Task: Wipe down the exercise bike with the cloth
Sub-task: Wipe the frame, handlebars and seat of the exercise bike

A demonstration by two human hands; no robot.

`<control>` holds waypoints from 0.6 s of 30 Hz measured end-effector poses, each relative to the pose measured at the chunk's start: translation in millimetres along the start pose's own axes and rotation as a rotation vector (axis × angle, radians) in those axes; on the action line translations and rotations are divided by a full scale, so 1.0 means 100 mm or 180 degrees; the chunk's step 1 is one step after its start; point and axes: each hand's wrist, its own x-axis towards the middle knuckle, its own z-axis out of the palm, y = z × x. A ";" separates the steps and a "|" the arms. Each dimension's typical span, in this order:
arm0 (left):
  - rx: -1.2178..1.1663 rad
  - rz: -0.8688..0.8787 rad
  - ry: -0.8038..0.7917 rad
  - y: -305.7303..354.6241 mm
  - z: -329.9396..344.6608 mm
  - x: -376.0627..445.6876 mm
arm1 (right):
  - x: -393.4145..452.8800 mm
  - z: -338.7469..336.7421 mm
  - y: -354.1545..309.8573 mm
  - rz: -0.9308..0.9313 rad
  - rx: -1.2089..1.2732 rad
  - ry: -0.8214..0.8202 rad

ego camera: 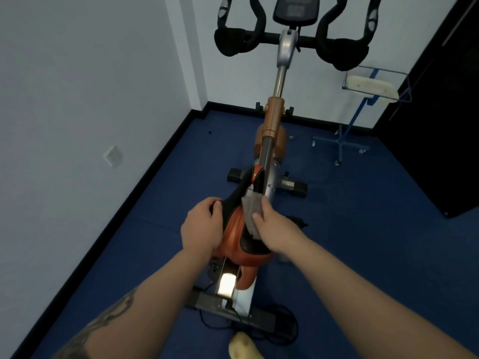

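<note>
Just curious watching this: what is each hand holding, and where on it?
The right hand grips the grey cloth by its lower part, against the saddle. The left hand grips the saddle's left edge.

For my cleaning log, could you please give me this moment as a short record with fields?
place: corner of a room with a blue floor
machine: orange and black exercise bike
saddle: orange and black padded seat
tool: grey folded cloth
left hand: grips the saddle's left side
right hand: holds the cloth against the saddle
untouched: black handlebars
</note>
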 end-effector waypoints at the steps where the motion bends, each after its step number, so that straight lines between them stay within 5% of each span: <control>1: 0.0010 0.0011 0.0013 0.00 0.00 0.00 | 0.04 0.02 -0.04 0.0014 0.0171 0.0133; 7: 0.0101 0.0053 0.0048 0.00 -0.01 0.00 | -0.37 0.65 0.09 -0.0211 -0.0048 0.0637; 12: 0.0217 0.0110 -0.0104 -0.01 0.00 0.00 | 0.01 0.35 0.01 0.0114 0.0838 0.0759; 18: 0.0930 0.0345 -0.0863 0.03 -0.03 0.14 | -0.41 0.95 -0.12 0.0217 0.0654 0.1912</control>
